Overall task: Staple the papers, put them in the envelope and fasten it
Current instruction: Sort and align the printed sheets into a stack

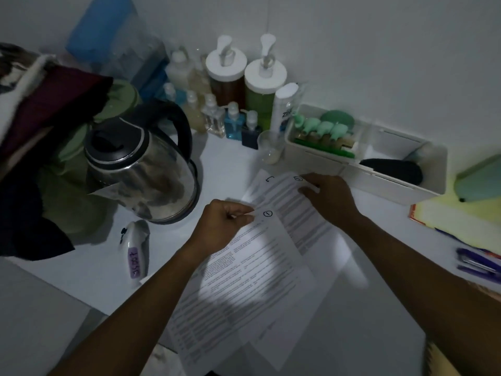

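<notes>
Fingers (pixel 248 213) of the left hand (pixel 219 226) are pinching the top sheet (pixel 252 272) at its corner, while the right hand (pixel 328 196) is lying flat, pinning another sheet (pixel 292 204) to the desk (pixel 227 158), probably squaring the stack for stapling.

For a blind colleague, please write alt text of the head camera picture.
Two bare hands sort printed papers on a white table: the left hand pinches a sheet's corner, the right hand presses another. A steel kettle stands left.

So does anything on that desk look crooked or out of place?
The printed sheets are fanned out askew, not squared into a stack. The left hand pinches one corner; the right hand presses another sheet. Nothing looks spilled or damaged.
</notes>
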Action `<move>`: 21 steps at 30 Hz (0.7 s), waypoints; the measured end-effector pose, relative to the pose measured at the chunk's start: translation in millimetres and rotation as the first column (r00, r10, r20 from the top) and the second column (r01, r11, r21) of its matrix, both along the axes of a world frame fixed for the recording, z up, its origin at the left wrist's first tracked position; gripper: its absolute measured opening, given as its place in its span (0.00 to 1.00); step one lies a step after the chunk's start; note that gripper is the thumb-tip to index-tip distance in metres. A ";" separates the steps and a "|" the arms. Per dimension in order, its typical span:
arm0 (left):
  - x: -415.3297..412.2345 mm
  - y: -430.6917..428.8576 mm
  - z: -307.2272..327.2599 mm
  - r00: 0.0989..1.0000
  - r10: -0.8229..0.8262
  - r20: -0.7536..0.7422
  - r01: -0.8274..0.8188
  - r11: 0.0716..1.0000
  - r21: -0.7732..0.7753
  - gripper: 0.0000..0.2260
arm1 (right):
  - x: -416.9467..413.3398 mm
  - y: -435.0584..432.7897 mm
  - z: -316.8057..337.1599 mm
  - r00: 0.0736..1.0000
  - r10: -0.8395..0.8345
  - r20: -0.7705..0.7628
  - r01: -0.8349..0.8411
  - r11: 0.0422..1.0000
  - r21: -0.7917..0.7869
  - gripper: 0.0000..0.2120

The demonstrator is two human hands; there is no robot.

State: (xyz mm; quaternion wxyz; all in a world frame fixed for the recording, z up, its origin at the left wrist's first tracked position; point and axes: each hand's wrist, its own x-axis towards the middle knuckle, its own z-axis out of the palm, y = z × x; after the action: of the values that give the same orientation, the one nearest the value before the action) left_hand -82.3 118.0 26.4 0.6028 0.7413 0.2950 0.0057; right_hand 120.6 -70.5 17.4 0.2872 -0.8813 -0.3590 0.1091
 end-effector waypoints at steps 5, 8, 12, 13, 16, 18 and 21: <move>13.3 -17.7 25.1 0.998 -0.054 0.035 0.053 0.998 0.023 0.10 | 1.5 -29.7 26.9 0.992 -0.118 -0.047 0.124 0.978 0.166 0.09; 22.8 -24.9 57.0 0.987 -0.138 0.081 0.134 0.989 0.058 0.10 | 1.2 -50.4 67.8 0.990 -0.144 0.000 0.140 0.957 0.252 0.08; 39.4 -41.0 114.5 0.948 -0.258 0.189 0.233 0.962 0.143 0.06 | -15.1 -80.9 125.6 0.964 -0.225 -0.138 0.262 0.875 0.408 0.03; 43.2 -46.1 130.9 0.933 -0.290 0.212 0.253 0.949 0.186 0.06 | -23.0 -86.3 137.1 0.957 -0.230 -0.177 0.286 0.848 0.446 0.03; 54.5 -58.4 174.4 0.886 -0.379 0.269 0.314 0.915 0.254 0.07 | -48.7 -96.9 162.0 0.924 -0.223 -0.310 0.362 0.771 0.524 0.03; 61.1 -64.6 196.0 0.865 -0.388 0.320 0.316 0.914 0.255 0.09 | -62.9 -99.8 175.1 0.912 -0.230 -0.338 0.391 0.734 0.555 0.04; 65.1 -73.3 218.1 0.849 -0.358 0.389 0.282 0.929 0.238 0.08 | -79.8 -101.6 197.3 0.900 -0.218 -0.377 0.415 0.690 0.592 0.07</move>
State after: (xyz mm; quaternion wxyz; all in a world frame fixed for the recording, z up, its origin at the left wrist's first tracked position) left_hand -17.3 44.7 244.6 0.5787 0.8099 0.0264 0.0921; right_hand 40.8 -172.0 214.7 0.6412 -0.7467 -0.1710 0.0459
